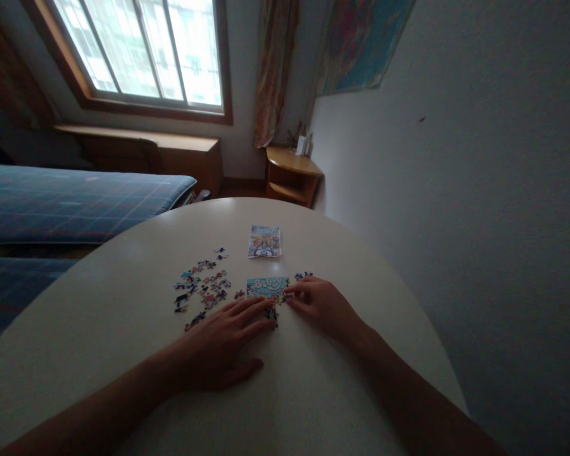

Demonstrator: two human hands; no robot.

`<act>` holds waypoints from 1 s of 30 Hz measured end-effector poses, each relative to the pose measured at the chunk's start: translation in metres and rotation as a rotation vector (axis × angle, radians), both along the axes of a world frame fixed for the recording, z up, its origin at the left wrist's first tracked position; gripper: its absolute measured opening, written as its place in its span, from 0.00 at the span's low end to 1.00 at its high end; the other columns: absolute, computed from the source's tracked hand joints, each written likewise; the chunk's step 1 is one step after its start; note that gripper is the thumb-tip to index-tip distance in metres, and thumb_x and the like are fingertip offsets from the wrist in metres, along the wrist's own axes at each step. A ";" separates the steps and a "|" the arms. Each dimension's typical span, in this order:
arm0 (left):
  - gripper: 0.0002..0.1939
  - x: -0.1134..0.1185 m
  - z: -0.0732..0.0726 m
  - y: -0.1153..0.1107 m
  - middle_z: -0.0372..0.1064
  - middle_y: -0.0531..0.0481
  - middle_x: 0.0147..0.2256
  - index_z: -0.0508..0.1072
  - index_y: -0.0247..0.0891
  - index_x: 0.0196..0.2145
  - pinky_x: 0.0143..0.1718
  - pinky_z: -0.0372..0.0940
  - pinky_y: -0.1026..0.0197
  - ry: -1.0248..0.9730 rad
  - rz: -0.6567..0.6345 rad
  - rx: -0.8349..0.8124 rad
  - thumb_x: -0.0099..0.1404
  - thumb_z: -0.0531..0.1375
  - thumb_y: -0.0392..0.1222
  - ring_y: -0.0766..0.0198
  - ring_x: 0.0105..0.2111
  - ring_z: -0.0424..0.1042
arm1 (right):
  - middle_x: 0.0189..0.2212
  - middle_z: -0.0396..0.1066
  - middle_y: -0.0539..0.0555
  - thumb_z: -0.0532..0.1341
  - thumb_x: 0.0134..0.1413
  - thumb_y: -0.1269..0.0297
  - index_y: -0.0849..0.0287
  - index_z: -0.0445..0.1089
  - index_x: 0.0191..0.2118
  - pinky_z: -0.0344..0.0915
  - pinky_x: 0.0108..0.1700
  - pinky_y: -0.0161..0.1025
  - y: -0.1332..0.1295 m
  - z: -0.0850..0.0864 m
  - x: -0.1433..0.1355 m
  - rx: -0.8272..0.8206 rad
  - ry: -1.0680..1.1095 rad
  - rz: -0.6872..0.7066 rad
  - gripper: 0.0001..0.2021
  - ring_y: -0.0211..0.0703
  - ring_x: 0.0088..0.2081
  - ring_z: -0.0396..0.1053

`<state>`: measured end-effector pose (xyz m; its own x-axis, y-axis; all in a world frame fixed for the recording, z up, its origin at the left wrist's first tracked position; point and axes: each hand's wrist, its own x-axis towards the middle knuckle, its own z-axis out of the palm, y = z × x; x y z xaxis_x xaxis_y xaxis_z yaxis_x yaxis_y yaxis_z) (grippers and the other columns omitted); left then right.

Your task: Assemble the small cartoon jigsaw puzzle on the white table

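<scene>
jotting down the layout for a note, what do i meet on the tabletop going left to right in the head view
Main cluster of loose jigsaw pieces → partly assembled Bluey jigsaw → right hand. Left out for overlap: left hand, printed packet.

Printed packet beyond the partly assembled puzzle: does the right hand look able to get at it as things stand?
Likely yes: the packet lies uncovered, and only the flat puzzle and some table seem to lie between it and the right hand.

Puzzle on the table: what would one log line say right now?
left hand: over near part of puzzle; right hand: at its right edge; loose pieces: mostly left of it; packet: beyond it
</scene>
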<state>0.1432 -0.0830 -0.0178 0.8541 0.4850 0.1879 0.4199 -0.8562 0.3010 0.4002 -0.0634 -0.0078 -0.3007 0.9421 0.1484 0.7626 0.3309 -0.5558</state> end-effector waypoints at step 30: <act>0.31 0.000 0.000 0.000 0.46 0.45 0.69 0.60 0.44 0.63 0.64 0.55 0.41 0.065 0.014 -0.007 0.63 0.61 0.45 0.45 0.66 0.51 | 0.49 0.71 0.58 0.72 0.46 0.58 0.56 0.74 0.50 0.65 0.52 0.48 -0.008 0.030 0.048 -0.135 -0.271 -0.040 0.23 0.52 0.48 0.70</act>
<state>0.1427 -0.0830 -0.0179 0.8573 0.4985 0.1288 0.4511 -0.8479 0.2786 0.4482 -0.0718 0.0219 -0.2746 0.9597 -0.0595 0.9000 0.2347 -0.3673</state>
